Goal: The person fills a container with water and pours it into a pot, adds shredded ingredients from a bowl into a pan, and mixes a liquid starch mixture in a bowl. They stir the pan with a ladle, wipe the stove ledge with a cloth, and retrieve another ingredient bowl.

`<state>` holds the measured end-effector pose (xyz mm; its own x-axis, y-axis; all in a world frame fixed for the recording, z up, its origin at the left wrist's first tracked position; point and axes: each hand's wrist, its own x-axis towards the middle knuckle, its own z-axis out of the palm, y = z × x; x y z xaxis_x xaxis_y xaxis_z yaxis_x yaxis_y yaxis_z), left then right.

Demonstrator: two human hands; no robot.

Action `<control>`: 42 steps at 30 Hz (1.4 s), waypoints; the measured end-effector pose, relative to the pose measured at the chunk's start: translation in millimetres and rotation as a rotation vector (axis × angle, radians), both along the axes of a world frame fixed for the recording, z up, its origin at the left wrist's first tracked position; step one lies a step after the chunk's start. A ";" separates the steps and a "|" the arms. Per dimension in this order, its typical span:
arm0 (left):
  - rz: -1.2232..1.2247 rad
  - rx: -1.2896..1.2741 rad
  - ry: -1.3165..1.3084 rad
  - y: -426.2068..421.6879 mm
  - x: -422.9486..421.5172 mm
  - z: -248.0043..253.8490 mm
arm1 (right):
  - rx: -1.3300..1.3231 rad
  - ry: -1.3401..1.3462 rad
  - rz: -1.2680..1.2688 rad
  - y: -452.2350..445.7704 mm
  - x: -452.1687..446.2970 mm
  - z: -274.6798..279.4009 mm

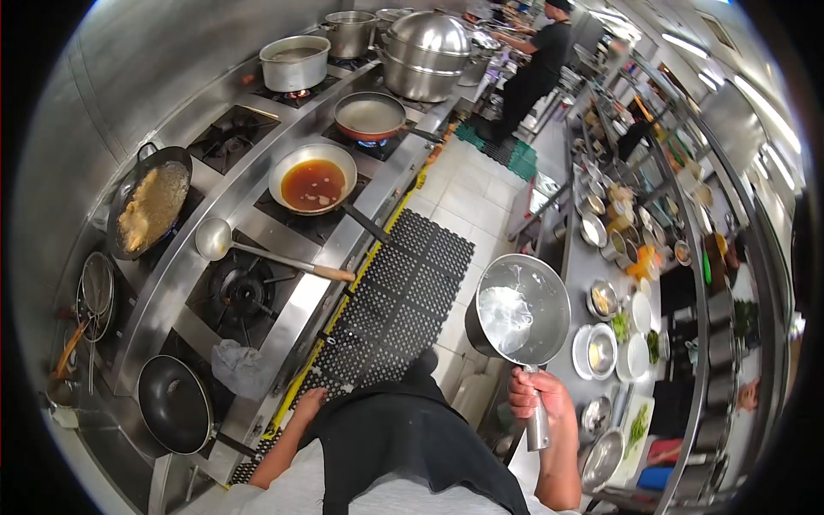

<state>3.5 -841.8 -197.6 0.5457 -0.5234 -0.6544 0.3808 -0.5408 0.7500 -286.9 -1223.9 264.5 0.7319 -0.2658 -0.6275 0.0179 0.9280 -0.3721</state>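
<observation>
My right hand [546, 396] is closed around the metal handle of a saucepan [549, 322], held up over the aisle. A little clear liquid shows in its bottom. My left hand [310, 402] hangs low beside the stove's front edge, loosely open and holding nothing; its fingers show only in part. Nearest to it are a crumpled white cloth [238, 367] and an empty black frying pan [174, 403]. A ladle [215, 239] with a wooden handle lies across the stove front. Behind it, a frying pan [312, 176] contains reddish-brown liquid.
On the left, food fries in a dark wok [178, 184]. A pan of pale liquid [371, 116] sits over a flame near a large steamer pot [421, 60]. Bowls [601, 350] line the right-hand counter. A person [542, 64] stands farther down the aisle. Rubber mats [403, 283] cover the floor.
</observation>
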 end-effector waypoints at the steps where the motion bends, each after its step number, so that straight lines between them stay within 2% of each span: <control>1: -0.064 0.066 -0.048 -6.2 1.8 1.4 | 0.017 -0.017 0.015 -23.8 7.6 -2.7; 2: -0.125 0.132 -0.097 -7.5 2.8 -4.4 | 0.013 -0.022 0.040 -48.1 15.2 -5.6; 4: 0.012 0.115 0.098 2.8 -5.6 -20.9 | -0.005 -0.043 0.095 -98.1 34.0 -10.4; 8: 0.064 0.276 0.057 -14.2 -24.9 -0.8 | -0.001 -0.026 0.205 -198.9 77.4 -7.8; 11: 0.273 0.409 0.295 -45.2 -26.8 8.9 | 0.004 0.001 0.300 -272.3 112.9 -1.3; 13: 0.523 0.395 0.440 -78.9 -33.7 14.3 | -0.011 -0.007 0.373 -316.1 141.9 7.6; 16: 0.595 0.310 0.481 -117.2 -46.3 20.0 | -0.040 -0.003 0.476 -377.9 189.3 11.2; 17: 0.588 0.324 0.509 -138.9 -47.1 39.1 | -0.029 0.015 0.492 -393.4 208.8 16.7; 21: 0.607 0.313 0.566 -194.3 -60.3 33.9 | -0.017 0.006 0.575 -455.1 284.3 20.4; 23: 0.557 0.258 0.559 -209.0 -65.6 30.5 | 0.006 -0.010 0.609 -476.3 326.9 25.9; 26: 0.400 0.303 0.374 -246.2 -62.6 47.2 | 0.050 -0.027 0.659 -500.8 394.5 32.7; 29: 0.422 0.326 0.472 -282.1 -40.6 27.8 | 0.098 -0.065 0.720 -520.6 490.3 44.8; 32: 0.459 0.300 0.517 -314.7 -30.5 32.3 | 0.083 -0.067 0.757 -525.6 563.3 62.8; 33: 0.423 0.346 0.496 -335.4 -6.2 68.4 | 0.075 -0.065 0.768 -527.0 587.9 64.9; 41: 0.721 0.368 0.580 -408.2 31.8 139.0 | 0.150 -0.127 0.913 -539.5 772.6 78.2; 42: 0.899 0.276 0.739 -402.1 1.0 81.9 | 0.168 -0.128 0.926 -540.8 793.5 79.7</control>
<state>4.5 -1244.0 -115.7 0.0891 0.0607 -0.9942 0.9954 0.0312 0.0911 506.6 -1764.7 344.2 0.6722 0.5414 -0.5050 -0.7207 0.6348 -0.2788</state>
